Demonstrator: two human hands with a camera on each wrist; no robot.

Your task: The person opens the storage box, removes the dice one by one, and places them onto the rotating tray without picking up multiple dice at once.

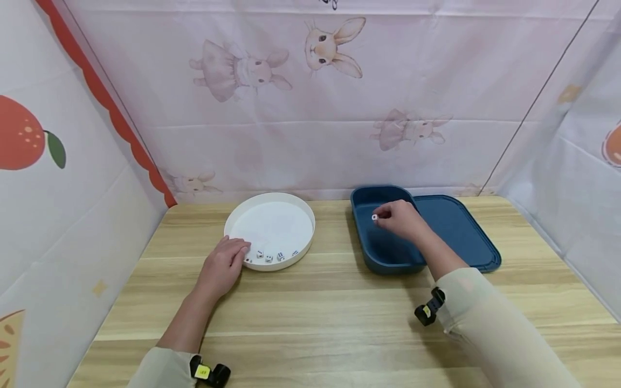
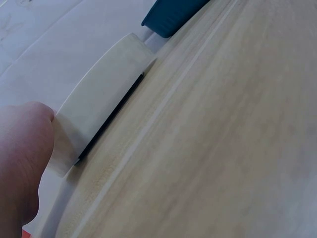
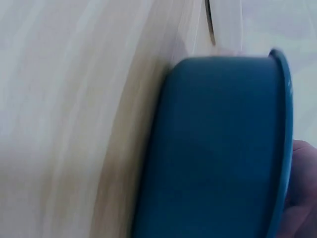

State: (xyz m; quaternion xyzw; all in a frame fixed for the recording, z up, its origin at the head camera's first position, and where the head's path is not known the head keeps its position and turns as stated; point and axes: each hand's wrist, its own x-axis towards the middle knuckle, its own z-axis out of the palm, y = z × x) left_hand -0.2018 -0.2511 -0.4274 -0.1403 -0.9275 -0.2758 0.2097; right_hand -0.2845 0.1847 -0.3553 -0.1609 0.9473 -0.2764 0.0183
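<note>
Pinched between the fingertips of my right hand (image 1: 401, 218) is a small white die (image 1: 375, 217). That hand is over the opening of a dark blue rectangular box (image 1: 364, 245). At the left, my left hand (image 1: 224, 265) holds the rim of a round white tray (image 1: 307, 245), its fingers bent over the near left edge. Several white dice with blue or dark pips (image 1: 269, 258) lie along the tray's near side. In the left wrist view the hand (image 2: 25, 153) touches the tray's outer wall (image 2: 104, 89). The right wrist view shows mostly the box's side (image 3: 213, 148), and the die is hidden there.
A flat dark blue lid (image 1: 456, 231) lies to the right of the box, partly behind it. The wooden table (image 1: 320, 318) meets a pink rabbit-print cloth (image 1: 291, 151) just behind the tray and box. Printed cloth also hangs at both sides.
</note>
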